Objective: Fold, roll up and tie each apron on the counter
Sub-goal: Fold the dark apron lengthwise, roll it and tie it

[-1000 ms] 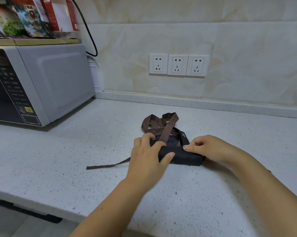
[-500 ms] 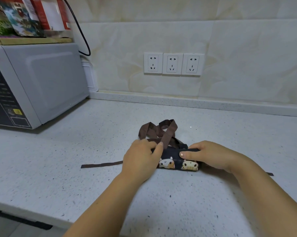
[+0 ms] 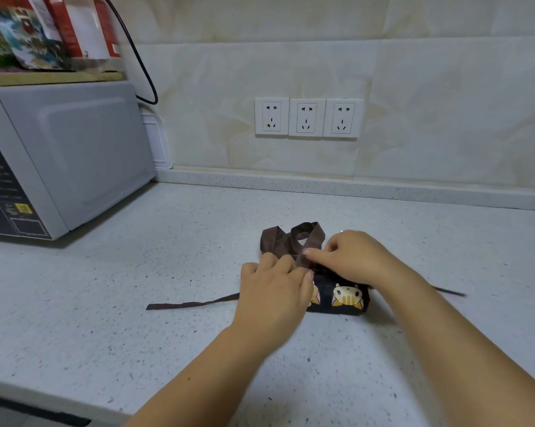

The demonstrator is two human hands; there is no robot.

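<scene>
Apron (image 3: 349,298) rolled into dark bundle, cartoon cats showing, brown straps (image 3: 286,240) loose.

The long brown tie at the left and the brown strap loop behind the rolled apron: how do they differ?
The long brown fabric tie lies flat and nearly straight on the speckled white counter; the wider brown strap loop is folded and stands up behind the dark rolled apron with cat prints. No hand touches the tie's free end, while the right hand pinches the loop. Both are brown fabric.
</scene>
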